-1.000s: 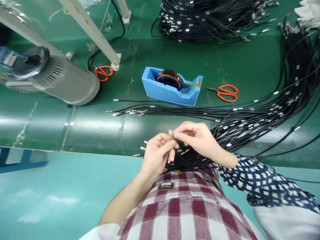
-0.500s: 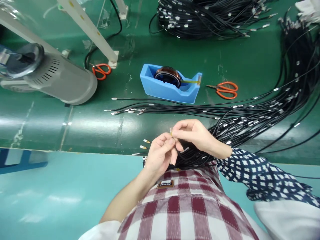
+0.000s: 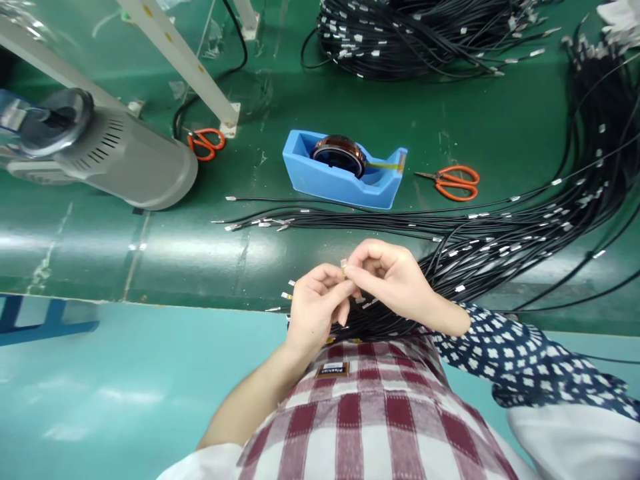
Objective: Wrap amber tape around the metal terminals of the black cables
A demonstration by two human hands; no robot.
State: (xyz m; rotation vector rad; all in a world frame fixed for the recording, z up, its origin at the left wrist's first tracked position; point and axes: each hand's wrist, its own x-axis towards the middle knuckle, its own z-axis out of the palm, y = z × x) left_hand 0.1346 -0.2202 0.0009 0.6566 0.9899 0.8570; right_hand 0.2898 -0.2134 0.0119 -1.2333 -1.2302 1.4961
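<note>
In front of my apron, both hands meet over one black cable's end. The small white connector end (image 3: 344,264), with a bit of yellow tape below it, sticks up between the fingertips. My right hand (image 3: 400,280) is closed, thumb and forefinger pinching the taped part. My left hand (image 3: 315,307) is closed too, its thumb and forefinger pressed together just below; the cable is mostly hidden by the fingers. A bundle of black cables (image 3: 387,320) lies under and behind my hands. White-tipped ends (image 3: 287,295), one with yellow tape, poke out left of my left hand.
A blue tape dispenser (image 3: 345,190) with amber tape stands beyond my hands. Orange-handled scissors (image 3: 459,183) lie to its right, a second pair of scissors (image 3: 206,143) by a grey machine (image 3: 135,160). Loose cables (image 3: 350,219) cross the green bench; a coiled cable heap (image 3: 425,40) lies behind.
My hands have drawn slightly closer together around the cable end, and the left fingers are more curled. The view has shifted a little; the things on the bench stay in place.
</note>
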